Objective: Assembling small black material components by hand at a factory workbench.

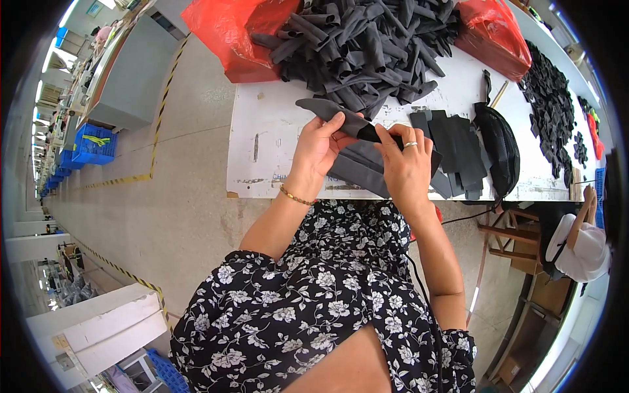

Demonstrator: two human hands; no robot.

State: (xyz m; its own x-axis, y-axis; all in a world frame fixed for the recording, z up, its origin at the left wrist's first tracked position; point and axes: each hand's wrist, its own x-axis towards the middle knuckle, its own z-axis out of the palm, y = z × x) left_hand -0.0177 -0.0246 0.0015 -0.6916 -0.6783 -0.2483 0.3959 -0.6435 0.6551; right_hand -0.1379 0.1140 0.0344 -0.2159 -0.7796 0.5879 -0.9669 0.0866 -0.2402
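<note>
Nearest you, both forearms rise from your floral dress (308, 295) toward the near edge of the white table (262, 150), wrists slightly bent, a thin gold bracelet (296, 197) on the left one. Your left hand (318, 150) is partly closed, thumb and fingertips pinching the dark grey fabric strip (341, 118) near its middle; your right hand (407, 167), ring on one finger, is curled over the strip's right end, pressing it down toward the flat grey pieces (363, 169) lying just under both hands.

The strip looks light, soft and floppy, probably a stretchy knit: its free left end juts out past your left hand above the table without sagging much. It should not slip, but it will fold and twist readily, so a pinch at the edges with both hands, close together, seems the surest hold.

Just beyond your right hand lies a stack of flat dark pieces (462, 154) and a black pouch-like item (501, 144). Farther back sits a big heap of rolled dark strips (367, 46), flanked by red plastic bags (232, 33).
</note>
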